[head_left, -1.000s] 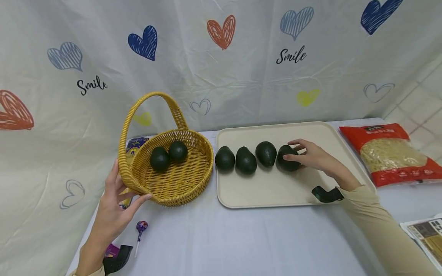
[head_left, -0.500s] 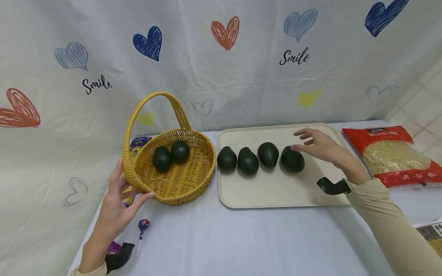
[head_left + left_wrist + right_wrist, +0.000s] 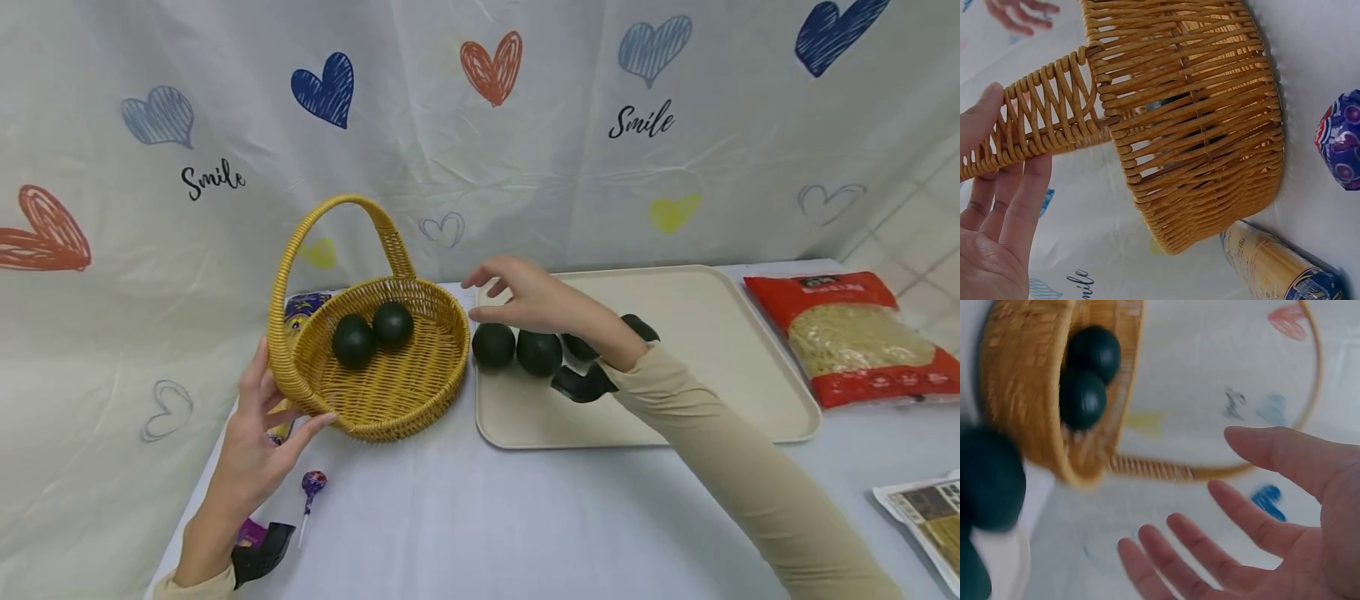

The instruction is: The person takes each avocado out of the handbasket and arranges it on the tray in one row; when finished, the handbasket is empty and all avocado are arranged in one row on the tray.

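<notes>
Right hand had swept leftward toward the basket, fingers spread, holding nothing; left hand pinched its handle. Two avocados lay inside, four on the tray.

Rough wicker basket, smooth tray

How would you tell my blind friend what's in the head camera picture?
A person's left hand holds the handle of a yellow wicker basket with two avocados inside. Their open right hand hovers near the left end of a cream tray holding four more avocados. A lollipop lies lower left, a red food bag right.
</notes>
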Tool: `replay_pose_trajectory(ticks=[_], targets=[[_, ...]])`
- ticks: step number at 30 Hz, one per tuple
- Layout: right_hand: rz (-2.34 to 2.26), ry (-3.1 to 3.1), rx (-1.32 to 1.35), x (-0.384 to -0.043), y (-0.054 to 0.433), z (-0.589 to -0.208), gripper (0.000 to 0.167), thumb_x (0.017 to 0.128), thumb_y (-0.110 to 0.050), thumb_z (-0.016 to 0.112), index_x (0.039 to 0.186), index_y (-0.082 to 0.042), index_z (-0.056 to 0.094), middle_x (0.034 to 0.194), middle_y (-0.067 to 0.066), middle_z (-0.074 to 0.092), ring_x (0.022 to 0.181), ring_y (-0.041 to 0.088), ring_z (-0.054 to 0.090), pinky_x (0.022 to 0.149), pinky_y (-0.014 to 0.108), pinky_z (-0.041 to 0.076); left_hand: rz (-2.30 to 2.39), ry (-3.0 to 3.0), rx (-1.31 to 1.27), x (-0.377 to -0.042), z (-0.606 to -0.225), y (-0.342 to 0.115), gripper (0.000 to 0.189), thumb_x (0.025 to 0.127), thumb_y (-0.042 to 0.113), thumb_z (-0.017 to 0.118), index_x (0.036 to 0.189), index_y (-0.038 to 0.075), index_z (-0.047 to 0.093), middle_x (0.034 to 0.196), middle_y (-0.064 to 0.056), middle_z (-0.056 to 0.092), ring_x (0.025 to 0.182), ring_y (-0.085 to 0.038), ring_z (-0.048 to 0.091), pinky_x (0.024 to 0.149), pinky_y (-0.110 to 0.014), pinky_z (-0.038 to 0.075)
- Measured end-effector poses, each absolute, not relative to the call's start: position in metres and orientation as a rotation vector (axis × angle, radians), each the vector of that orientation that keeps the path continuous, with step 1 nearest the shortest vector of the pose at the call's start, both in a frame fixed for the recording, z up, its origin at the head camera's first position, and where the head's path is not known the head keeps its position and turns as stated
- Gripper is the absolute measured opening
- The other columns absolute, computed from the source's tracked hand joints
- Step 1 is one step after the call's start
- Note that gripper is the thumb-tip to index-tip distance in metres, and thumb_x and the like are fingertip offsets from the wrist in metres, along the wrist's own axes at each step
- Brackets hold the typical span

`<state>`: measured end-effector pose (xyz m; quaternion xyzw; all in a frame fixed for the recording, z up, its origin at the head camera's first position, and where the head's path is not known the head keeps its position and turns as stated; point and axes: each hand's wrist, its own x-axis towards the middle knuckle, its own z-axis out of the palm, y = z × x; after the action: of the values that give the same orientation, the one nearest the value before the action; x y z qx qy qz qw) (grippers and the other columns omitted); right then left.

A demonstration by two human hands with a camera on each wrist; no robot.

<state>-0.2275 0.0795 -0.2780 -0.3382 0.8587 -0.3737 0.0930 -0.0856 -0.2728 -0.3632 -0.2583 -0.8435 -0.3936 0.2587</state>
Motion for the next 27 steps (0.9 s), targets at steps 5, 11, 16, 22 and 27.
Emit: replay_pose_trajectory(ticks=[5, 11, 16, 22, 27], targets=[[-1.067, 2.477, -0.985, -0.252, 0.038, -0.295, 0.042, 0.1, -0.015, 0.071, 0.137, 0.001, 0.059, 0.138, 0.021, 0.061, 0.122, 0.037, 0.064, 0.101, 0.043, 0.057, -1.074, -2.299, -0.712, -0.09, -0.365, -0.271, 0.104, 0.093, 0.049, 0.067, 0.165, 0.001, 0.009, 0.135, -0.016, 0.059, 0.114, 0.002, 0.062, 0.087, -0.01, 0.056], [-0.983, 2.427, -1.036, -0.266, -0.005, -0.311, 0.038, 0.102, -0.01, 0.068, 0.137, 0.002, 0.06, 0.14, 0.023, 0.06, 0.125, 0.035, 0.061, 0.102, 0.039, 0.055, -1.078, -2.299, -0.699, -0.089, -0.367, -0.273, 0.105, 0.093, 0.049, 0.067, 0.165, 0.0, 0.009, 0.139, -0.01, 0.057, 0.115, 0.004, 0.061, 0.086, -0.009, 0.056], [-0.889, 2.407, -1.13, -0.262, -0.037, -0.315, 0.036, 0.102, -0.009, 0.066, 0.136, 0.003, 0.062, 0.142, 0.022, 0.057, 0.132, 0.033, 0.055, 0.106, 0.037, 0.051, -1.074, -2.315, -0.667, -0.085, -0.365, -0.275, 0.106, 0.092, 0.05, 0.067, 0.165, 0.001, 0.008, 0.143, 0.001, 0.054, 0.116, 0.006, 0.06, 0.087, -0.009, 0.055], [-0.734, 2.42, -1.097, -0.266, -0.06, -0.322, 0.042, 0.105, -0.014, 0.064, 0.145, -0.002, 0.058, 0.153, 0.019, 0.047, 0.142, 0.03, 0.046, 0.114, 0.039, 0.044, -1.083, -2.315, -0.669, -0.085, -0.363, -0.274, 0.106, 0.093, 0.048, 0.068, 0.165, 0.001, 0.007, 0.143, 0.006, 0.053, 0.115, 0.005, 0.061, 0.088, -0.01, 0.056], [-0.534, 2.426, -1.049, -0.268, -0.067, -0.328, 0.053, 0.107, -0.017, 0.061, 0.157, -0.006, 0.047, 0.168, 0.017, 0.03, 0.154, 0.031, 0.032, 0.123, 0.04, 0.037, -1.094, -2.318, -0.669, -0.086, -0.365, -0.274, 0.106, 0.092, 0.047, 0.068, 0.165, 0.001, 0.008, 0.142, 0.008, 0.054, 0.114, 0.004, 0.062, 0.087, -0.011, 0.057]])
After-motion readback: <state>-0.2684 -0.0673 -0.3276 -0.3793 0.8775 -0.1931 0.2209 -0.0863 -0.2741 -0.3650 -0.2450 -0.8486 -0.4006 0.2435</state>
